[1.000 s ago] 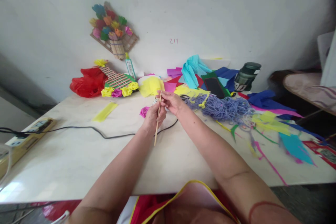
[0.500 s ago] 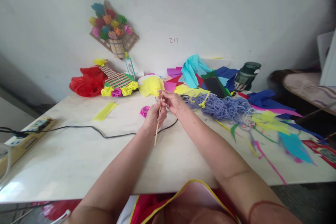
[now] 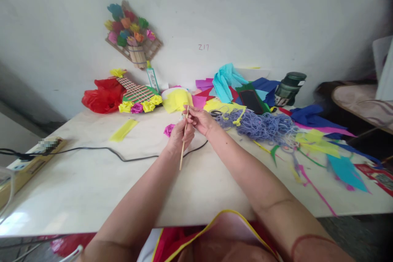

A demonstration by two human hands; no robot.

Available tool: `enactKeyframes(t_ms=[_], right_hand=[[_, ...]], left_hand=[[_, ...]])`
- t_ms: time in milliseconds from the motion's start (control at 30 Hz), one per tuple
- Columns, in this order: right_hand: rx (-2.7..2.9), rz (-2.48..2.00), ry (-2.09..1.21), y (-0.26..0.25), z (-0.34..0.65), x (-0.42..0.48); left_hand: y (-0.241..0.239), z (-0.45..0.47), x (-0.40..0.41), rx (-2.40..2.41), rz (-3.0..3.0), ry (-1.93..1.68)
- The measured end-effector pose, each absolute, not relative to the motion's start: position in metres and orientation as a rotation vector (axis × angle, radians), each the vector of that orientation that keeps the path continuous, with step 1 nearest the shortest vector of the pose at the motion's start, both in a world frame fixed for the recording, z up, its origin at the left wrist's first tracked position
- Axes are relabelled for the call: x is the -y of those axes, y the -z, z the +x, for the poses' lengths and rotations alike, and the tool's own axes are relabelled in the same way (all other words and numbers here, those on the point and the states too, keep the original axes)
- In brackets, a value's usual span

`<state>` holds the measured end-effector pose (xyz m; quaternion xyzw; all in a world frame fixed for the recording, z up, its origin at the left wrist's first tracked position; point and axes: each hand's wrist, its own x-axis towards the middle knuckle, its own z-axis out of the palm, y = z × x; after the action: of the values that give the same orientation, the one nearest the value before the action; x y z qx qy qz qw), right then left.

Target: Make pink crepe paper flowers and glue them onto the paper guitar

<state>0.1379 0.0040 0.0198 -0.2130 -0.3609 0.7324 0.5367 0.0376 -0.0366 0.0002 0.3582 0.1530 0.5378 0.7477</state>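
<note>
A thin wooden stick [image 3: 182, 156] slants through my two hands above the table, its lower end sticking out toward me. My left hand [image 3: 179, 134] is closed around its middle. At the upper end, the fingers of my right hand [image 3: 201, 120] pinch the stick; whether they hold anything else there is hidden. Just left of my left hand, a magenta crepe paper flower [image 3: 168, 130] lies on the table. Beyond my fingertips is a piece of yellow crepe paper [image 3: 175, 100].
A tangle of purple yarn [image 3: 265, 125] lies right of my hands. A black cable [image 3: 113, 152] runs behind my left wrist from a power strip [image 3: 33, 163]. Farther back stand a stick-and-flower craft [image 3: 136, 90], a glue bottle [image 3: 152, 77] and a dark green jar [image 3: 289, 89].
The stick's lower end and my left hand have shifted very slightly left. Both hands keep their hold, and the things on the table look the same.
</note>
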Motion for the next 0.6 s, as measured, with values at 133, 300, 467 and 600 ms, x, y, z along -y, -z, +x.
enactKeyframes(t_ms=[133,300,467,600], right_hand=[[0.832,-0.508,-1.737,-0.02,0.1361,-0.0027],[0.868,-0.514,-1.708,-0.018,0.1364,-0.005],[0.87,-0.526,-1.691,-0.0182,0.1374,-0.0062],[0.881,-0.518,-1.695,-0.019,0.1377,-0.006]], left_hand=[[0.0007,0.0387,0.0362,-0.326,0.782,-1.175],[0.0017,0.0408,0.0373,-0.33,0.781,-1.181],[0.0013,0.0411,0.0375,-0.343,0.816,-1.175],[0.0027,0.0396,0.0345,-0.398,0.885,-1.237]])
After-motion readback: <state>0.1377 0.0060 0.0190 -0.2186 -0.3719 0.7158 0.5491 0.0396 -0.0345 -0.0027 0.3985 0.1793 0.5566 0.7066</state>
